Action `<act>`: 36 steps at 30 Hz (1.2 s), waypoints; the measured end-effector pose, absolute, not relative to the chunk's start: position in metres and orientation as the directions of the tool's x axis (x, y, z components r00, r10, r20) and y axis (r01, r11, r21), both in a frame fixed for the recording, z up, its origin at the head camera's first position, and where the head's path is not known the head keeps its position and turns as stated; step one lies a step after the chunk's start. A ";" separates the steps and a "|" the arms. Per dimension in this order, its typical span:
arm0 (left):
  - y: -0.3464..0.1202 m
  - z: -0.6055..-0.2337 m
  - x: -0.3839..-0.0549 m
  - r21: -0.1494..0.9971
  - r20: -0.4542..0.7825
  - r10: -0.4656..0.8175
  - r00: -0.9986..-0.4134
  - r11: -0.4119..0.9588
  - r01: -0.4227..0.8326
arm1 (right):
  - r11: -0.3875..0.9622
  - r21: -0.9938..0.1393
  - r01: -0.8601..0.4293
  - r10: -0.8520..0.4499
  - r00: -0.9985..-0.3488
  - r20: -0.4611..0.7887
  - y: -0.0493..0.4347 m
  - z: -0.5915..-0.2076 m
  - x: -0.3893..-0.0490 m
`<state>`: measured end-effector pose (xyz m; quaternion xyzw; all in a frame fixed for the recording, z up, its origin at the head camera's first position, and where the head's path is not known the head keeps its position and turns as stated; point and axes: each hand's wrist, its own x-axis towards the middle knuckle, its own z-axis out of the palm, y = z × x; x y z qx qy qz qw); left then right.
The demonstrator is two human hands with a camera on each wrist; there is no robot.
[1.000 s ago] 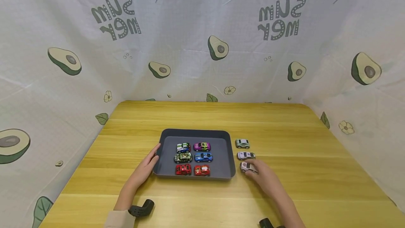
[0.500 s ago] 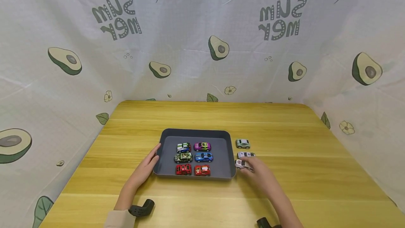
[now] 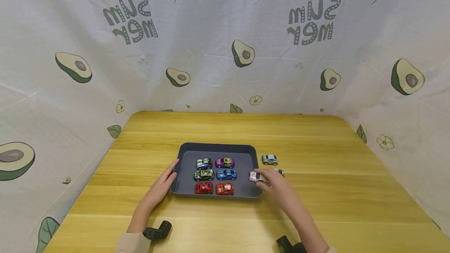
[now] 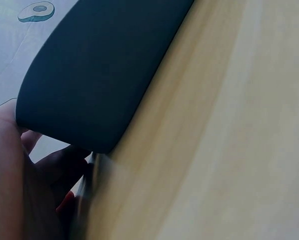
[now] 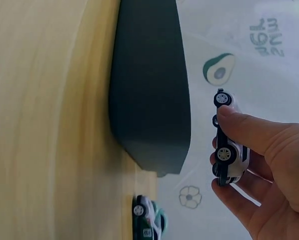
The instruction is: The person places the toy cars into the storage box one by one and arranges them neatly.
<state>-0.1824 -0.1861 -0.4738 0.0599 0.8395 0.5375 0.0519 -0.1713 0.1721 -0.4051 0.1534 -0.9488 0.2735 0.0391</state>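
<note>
My right hand pinches a white toy car between thumb and fingers. The car is lifted and overlaps the right rim of a dark grey tray in the head view. Against the tray's left wall rests my left hand, its fingers fairly straight. Inside the tray are toy cars in paired rows: a white-blue-green car beside a purple car, a camouflage car beside a blue car, and two red cars at the front.
To the right of the tray a pale green toy car stands on the wooden table. Nearer, another white toy car is mostly hidden behind my right hand. A printed curtain hangs around the table's back and sides.
My right hand has picked the nearest white car off the table and moved it left and up to the tray's right rim. The left hand and tray have stayed put.
</note>
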 end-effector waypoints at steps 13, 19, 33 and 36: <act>-0.185 -0.473 -0.183 0.912 -0.029 0.163 -0.986 0.409 0.040 | 0.772 -0.505 -0.387 -0.356 -0.920 0.161 0.147 -0.411 -0.175; -0.186 -0.473 -0.182 0.914 -0.028 0.167 -0.986 0.405 0.042 | 0.778 -0.493 -0.390 -0.376 -0.917 0.134 0.144 -0.419 -0.178; -0.185 -0.473 -0.182 0.911 -0.031 0.161 -0.987 0.410 0.038 | 0.812 -0.407 -0.419 -0.425 -0.901 0.080 0.143 -0.426 -0.181; -0.185 -0.473 -0.182 0.911 -0.032 0.159 -0.987 0.412 0.037 | 0.813 -0.393 -0.429 -0.439 -0.896 0.070 0.143 -0.425 -0.181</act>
